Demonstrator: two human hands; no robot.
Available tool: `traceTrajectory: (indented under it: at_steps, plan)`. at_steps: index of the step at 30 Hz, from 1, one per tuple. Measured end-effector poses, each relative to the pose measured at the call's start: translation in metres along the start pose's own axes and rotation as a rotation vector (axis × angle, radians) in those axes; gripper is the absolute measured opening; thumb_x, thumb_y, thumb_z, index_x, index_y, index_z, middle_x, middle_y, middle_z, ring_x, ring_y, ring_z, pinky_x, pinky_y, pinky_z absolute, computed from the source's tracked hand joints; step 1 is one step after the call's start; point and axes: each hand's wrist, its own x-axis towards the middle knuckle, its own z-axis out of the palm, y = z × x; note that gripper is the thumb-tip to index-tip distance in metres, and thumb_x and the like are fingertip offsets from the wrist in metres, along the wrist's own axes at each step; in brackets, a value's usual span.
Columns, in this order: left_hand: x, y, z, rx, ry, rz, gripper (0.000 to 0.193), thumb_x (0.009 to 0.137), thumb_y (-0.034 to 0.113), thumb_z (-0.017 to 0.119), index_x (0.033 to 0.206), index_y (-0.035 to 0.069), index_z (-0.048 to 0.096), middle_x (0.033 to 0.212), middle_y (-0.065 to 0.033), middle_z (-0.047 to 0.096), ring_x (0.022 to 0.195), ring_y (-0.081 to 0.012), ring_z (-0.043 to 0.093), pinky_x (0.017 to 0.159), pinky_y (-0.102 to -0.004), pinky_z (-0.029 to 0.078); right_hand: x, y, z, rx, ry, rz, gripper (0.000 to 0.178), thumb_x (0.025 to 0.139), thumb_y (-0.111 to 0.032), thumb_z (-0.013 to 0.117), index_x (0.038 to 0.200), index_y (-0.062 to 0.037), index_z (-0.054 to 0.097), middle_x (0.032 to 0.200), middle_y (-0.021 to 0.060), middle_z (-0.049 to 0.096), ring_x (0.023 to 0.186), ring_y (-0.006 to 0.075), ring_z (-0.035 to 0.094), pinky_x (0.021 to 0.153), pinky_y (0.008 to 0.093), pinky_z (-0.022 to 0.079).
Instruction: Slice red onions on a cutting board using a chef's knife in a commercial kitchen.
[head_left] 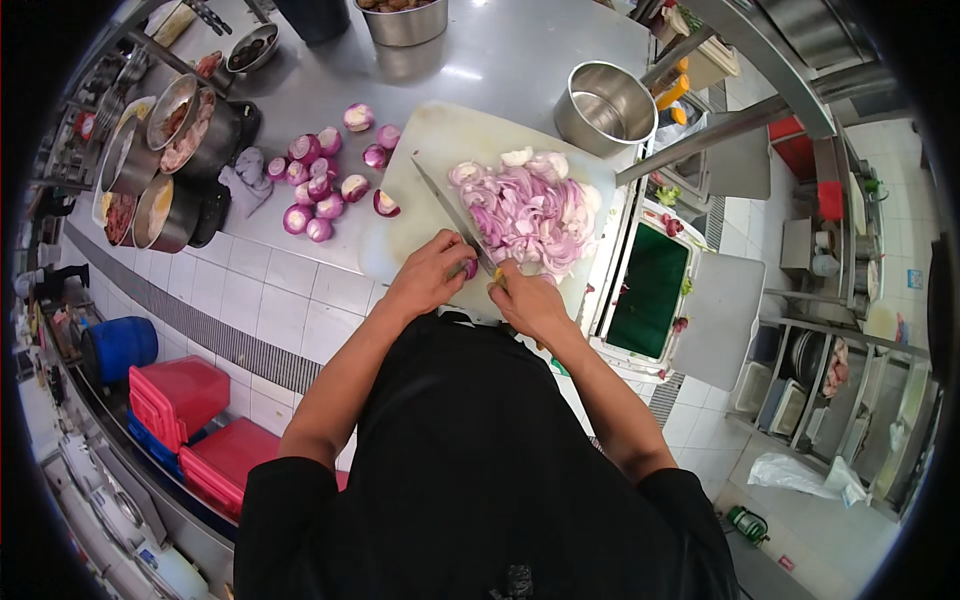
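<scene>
A white cutting board (440, 130) lies at the edge of the steel table. My right hand (532, 302) is wrapped around the handle of a kitchen knife (440, 198), whose blade points away and to the left across the board. Beside the blade, my left hand (428, 275) is closed on a piece of red onion (469, 268), mostly covered by the fingers. A heap of sliced red onion (530, 220) spreads over the right side of the board. One cut onion (386, 204) rests at the board's left edge. Several peeled red onions (318, 188) sit to the left.
A steel pot (605, 110) stands right of the board's far end, near a metal post. Below it is a green-lined bin (645, 290) with onion scraps around its rim. Pots of meat (195, 130) and a crumpled cloth (245, 182) are at the left. A steel bowl (405, 22) stands farther back.
</scene>
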Motion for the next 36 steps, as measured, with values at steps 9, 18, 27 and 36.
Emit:
traceTrajectory:
  at_steps: [9,18,27,36]
  plan:
    - [-0.001,-0.008,0.014,0.050,0.097,0.015,0.035,0.081,0.007,0.077,0.114,0.009,0.066,0.113,-0.0106,0.059,0.100,-0.0331,0.066,0.084,-0.0422,0.056,-0.036,-0.022,-0.031,-0.129,-0.092,0.004,0.033,0.100,-0.030,0.058,0.115,-0.0008,0.054,0.085,0.0266,0.072,0.080,0.0459,0.072,0.074,0.0598,0.054]
    - [-0.003,-0.010,0.019,0.063,0.133,0.012,0.032,0.082,0.006,0.077,0.112,0.010,0.066,0.110,-0.0099,0.060,0.096,-0.0331,0.067,0.082,-0.0417,0.056,-0.024,-0.035,-0.038,-0.160,-0.074,-0.029,0.033,0.100,-0.028,0.058,0.115,0.0012,0.055,0.083,0.0264,0.072,0.079,0.0460,0.072,0.071,0.0581,0.055]
    - [-0.004,-0.011,0.023,0.052,0.162,0.004,0.031,0.082,0.006,0.077,0.112,0.010,0.067,0.108,-0.0097,0.061,0.095,-0.0332,0.067,0.082,-0.0417,0.057,-0.010,-0.032,-0.028,-0.161,-0.042,-0.056,0.035,0.100,-0.029,0.059,0.119,0.0008,0.054,0.082,0.0234,0.073,0.079,0.0448,0.072,0.073,0.0583,0.055]
    - [-0.004,-0.013,0.026,0.048,0.199,0.031,0.026,0.085,0.004,0.076,0.109,0.008,0.068,0.109,-0.0104,0.063,0.093,-0.0350,0.068,0.080,-0.0432,0.057,-0.003,-0.032,-0.022,-0.163,-0.048,-0.026,0.035,0.100,-0.029,0.058,0.120,-0.0008,0.053,0.086,0.0255,0.073,0.082,0.0449,0.073,0.075,0.0607,0.054]
